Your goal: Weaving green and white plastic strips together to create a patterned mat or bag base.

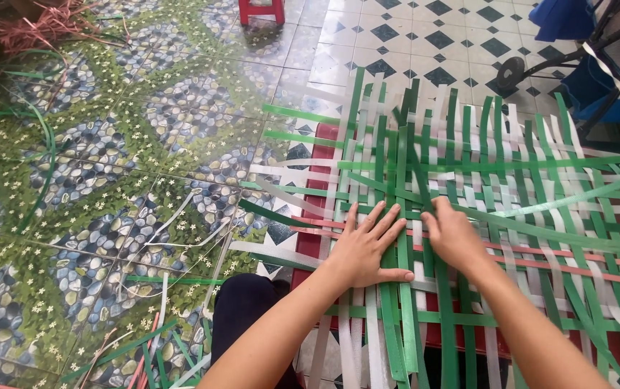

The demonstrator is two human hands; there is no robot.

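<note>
The left hand [364, 248] lies flat on the woven mat [483, 216], with the fingers spread and pointing up and away from the person, and the thumb stretched to the right; it holds nothing, it only presses the strips down. The right hand [452, 234] is just beside it, a little to the right, with the fingers bent down into the weave at the place where a dark green strip [414, 169] crosses the others on a slant; whether the fingertips pinch this strip or only push on it, I cannot tell, because they are hidden under the knuckles. Between the two hands run some upright green strips [405, 317] that go down to the lower edge of the view. The mat is made of green and white flat plastic bands crossing over and under each other, and a few pink strips [540, 259] go sideways through it under the right wrist. The weave is tight near the hands and becomes loose to the right and at the top, where the ends stick out freely. Under the mat a red board [308, 245] shows at its left side. All this lies on a tiled floor [108, 180] with a pattern of pebbles and leaves. Loose strips [180, 223] are scattered on the floor to the left, and more of them lie near the lower left corner. A red stool [261, 10] stands far at the top, and a blue cloth [562, 18] hangs at the top right.
</note>
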